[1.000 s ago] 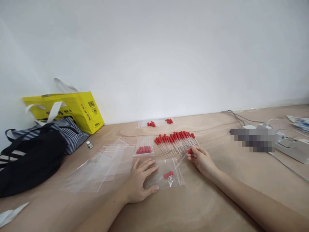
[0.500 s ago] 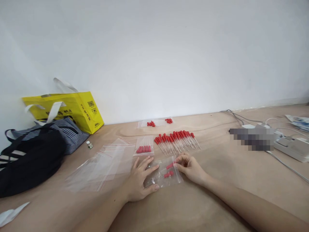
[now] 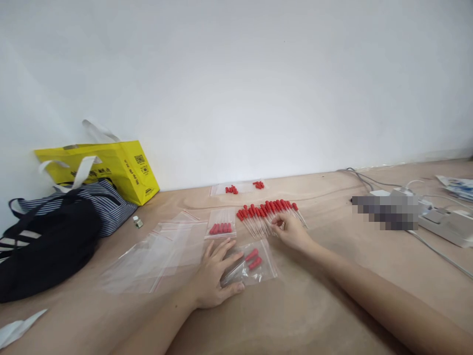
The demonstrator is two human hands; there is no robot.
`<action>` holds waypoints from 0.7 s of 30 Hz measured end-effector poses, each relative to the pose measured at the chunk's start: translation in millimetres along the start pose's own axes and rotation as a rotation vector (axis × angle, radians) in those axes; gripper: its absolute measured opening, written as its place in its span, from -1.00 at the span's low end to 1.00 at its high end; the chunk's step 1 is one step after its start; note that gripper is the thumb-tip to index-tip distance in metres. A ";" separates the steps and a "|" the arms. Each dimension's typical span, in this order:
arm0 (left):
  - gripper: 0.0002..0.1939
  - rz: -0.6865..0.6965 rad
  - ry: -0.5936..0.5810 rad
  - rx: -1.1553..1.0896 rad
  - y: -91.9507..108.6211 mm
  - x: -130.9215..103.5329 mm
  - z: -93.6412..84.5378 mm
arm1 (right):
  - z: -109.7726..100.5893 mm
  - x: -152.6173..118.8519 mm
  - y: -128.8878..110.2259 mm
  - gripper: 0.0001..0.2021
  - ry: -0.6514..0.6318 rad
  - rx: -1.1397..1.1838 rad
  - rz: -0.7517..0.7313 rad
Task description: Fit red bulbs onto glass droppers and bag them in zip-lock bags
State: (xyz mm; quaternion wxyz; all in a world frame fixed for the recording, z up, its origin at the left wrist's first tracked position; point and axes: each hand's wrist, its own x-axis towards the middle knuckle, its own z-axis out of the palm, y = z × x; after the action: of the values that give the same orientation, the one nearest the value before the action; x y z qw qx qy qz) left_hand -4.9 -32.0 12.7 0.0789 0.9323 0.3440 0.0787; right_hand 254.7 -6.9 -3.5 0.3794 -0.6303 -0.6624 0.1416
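My left hand [image 3: 218, 276] lies flat with its fingers spread, over the left part of a clear zip bag [image 3: 268, 268]. Inside that bag are two red-bulbed droppers [image 3: 254, 262]. My right hand [image 3: 291, 231] is at a row of red-bulbed droppers with thin clear stems [image 3: 271, 209]. Its thumb and forefinger are pinched together at the stems; what is between them, if anything, is too small to make out. Behind my left hand sits a filled bag [image 3: 220, 228] with several red bulbs. Flat clear bags [image 3: 162, 251] overlap to the left.
Near the wall, another clear bag [image 3: 242, 188] has small red pieces on it. A yellow bag [image 3: 138, 172], a striped bag and a black bag [image 3: 55, 246] stand at the left, beside a small bottle [image 3: 137, 222]. Power strips [image 3: 445, 224] and cables are at the right.
My right hand has moved from the zip bag's opening up and right to the dropper row. Both droppers now lie farther inside the bag. My left hand has stayed put.
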 end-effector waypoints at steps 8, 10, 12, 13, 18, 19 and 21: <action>-0.42 0.017 -0.014 -0.088 0.1 -3.0 -3.0 | 31.1 58.8 -31.3 -0.75 0.014 -0.188 0.180; -0.41 0.021 -0.013 -0.096 0.2 -3.0 -3.4 | 39.0 70.9 -34.1 -0.72 0.019 -0.190 0.228; -0.40 0.020 -0.016 -0.098 0.6 -3.1 -3.9 | 44.7 79.9 -35.1 -0.73 0.024 -0.187 0.272; -0.39 0.017 -0.022 -0.098 0.9 -3.2 -4.2 | 46.9 83.1 -35.5 -0.75 0.028 -0.182 0.290; -0.39 0.030 -0.052 -0.129 3.0 -3.5 -7.6 | 50.9 89.2 -36.8 -0.84 0.076 -0.098 0.312; -0.41 0.035 -0.051 -0.143 3.2 -3.6 -8.1 | 49.2 89.1 -36.4 -0.85 0.090 -0.068 0.301; -0.43 0.041 -0.047 -0.170 3.3 -3.7 -8.6 | 42.0 87.3 -34.2 -0.85 0.123 0.010 0.263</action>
State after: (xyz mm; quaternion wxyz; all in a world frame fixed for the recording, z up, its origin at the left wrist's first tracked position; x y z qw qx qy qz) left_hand -7.2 -36.1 21.4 0.1645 0.9306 0.3150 0.0872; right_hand 208.5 82.0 19.4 0.4004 -0.7173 -0.5488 0.1547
